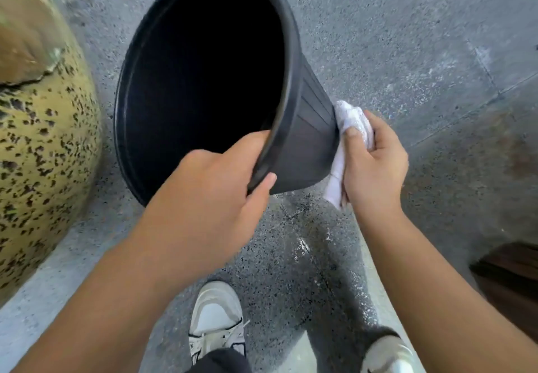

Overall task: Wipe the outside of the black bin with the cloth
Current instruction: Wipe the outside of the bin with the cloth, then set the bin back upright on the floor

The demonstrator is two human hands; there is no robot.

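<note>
The black bin (308, 128) is tilted off the floor, its dark open mouth facing me. My left hand (215, 186) grips the near rim, fingers curled inside and thumb on the outer wall. My right hand (375, 166) holds a bunched white cloth (349, 123) and presses it against the bin's ribbed outer wall, close to its base on the right. A loose end of the cloth hangs below my palm. The bin's far side and bottom are hidden.
A large yellow speckled ceramic jar (43, 139) stands close on the left. Grey speckled stone floor (407, 37) lies all around, with damp streaks near my white shoes (217, 320). A dark wooden object (512, 279) sits at the right edge.
</note>
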